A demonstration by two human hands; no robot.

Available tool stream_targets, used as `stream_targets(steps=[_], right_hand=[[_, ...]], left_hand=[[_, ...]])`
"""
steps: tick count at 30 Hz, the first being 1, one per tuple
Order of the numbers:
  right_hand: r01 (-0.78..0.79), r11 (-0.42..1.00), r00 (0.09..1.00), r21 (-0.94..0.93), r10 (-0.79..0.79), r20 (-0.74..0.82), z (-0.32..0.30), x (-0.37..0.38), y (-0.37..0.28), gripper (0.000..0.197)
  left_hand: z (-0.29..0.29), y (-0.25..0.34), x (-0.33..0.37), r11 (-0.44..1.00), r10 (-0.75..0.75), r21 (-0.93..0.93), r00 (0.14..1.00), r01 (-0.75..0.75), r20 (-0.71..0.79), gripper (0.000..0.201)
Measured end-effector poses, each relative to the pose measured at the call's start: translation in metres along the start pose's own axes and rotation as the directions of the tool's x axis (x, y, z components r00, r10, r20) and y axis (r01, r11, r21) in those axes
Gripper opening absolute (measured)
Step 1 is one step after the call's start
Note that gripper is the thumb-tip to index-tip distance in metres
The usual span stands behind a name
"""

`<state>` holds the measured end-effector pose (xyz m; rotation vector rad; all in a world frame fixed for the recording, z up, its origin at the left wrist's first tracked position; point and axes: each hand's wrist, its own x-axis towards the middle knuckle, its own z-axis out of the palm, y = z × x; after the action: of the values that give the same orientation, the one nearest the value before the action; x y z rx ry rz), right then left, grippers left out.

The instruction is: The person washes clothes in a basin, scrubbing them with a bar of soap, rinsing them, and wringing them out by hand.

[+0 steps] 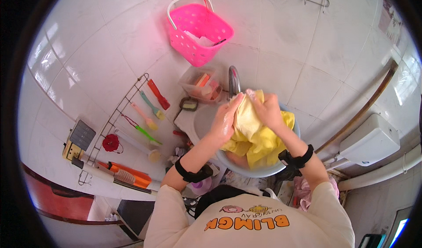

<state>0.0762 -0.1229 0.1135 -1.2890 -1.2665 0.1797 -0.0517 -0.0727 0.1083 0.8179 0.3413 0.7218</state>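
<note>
Both hands are closing on the yellow cloth: the left hand (225, 121) and right hand (267, 109) are gripping a bunched, paler fold of the yellow cloth (249, 119) from either side, above the pale blue basin (254, 173), near the chrome faucet (234, 82). White, suds-like film is coating the left hand; slipping seems likely, so gripping small folds firmly should be working best, with loose ends staying inside the rim. Material: thin, limp, creasing sharply, probably wet; its brighter lower folds are draping into the smooth, round basin.
</note>
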Motion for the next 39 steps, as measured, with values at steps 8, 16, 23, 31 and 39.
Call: stream_targets(steps=[8, 16, 23, 31, 39], right_hand=[[-0.230, 0.940, 0.961, 0.252, 0.179, 0.209, -0.016, 0.016, -0.005, 0.039], [-0.485, 0.788, 0.873, 0.379, 0.418, 0.250, -0.017, 0.025, -0.008, 0.034], [-0.515, 0.749, 0.856, 0.417, 0.417, 0.306, -0.019, 0.030, -0.001, 0.031], [-0.237, 0.862, 0.964, 0.449, 0.150, 0.220, -0.046, 0.087, -0.051, 0.027], [-0.254, 0.929, 0.929, 0.267, 0.158, 0.334, -0.073, 0.106, -0.073, 0.035]], left_hand=[[-0.018, 0.010, -0.010, 0.492, 0.138, 0.809, 0.946, -0.322, 0.293, 0.031], [-0.048, 0.006, -0.016, 0.476, 0.008, 0.806, 0.918, -0.352, 0.397, 0.028], [-0.033, 0.007, -0.020, 0.764, 0.009, 0.619, 0.961, -0.184, 0.276, 0.035], [0.021, 0.039, 0.022, 0.804, 0.379, 0.357, 0.873, -0.475, 0.308, 0.031], [0.059, 0.061, 0.038, 0.874, 0.404, 0.187, 0.885, -0.448, 0.231, 0.027]])
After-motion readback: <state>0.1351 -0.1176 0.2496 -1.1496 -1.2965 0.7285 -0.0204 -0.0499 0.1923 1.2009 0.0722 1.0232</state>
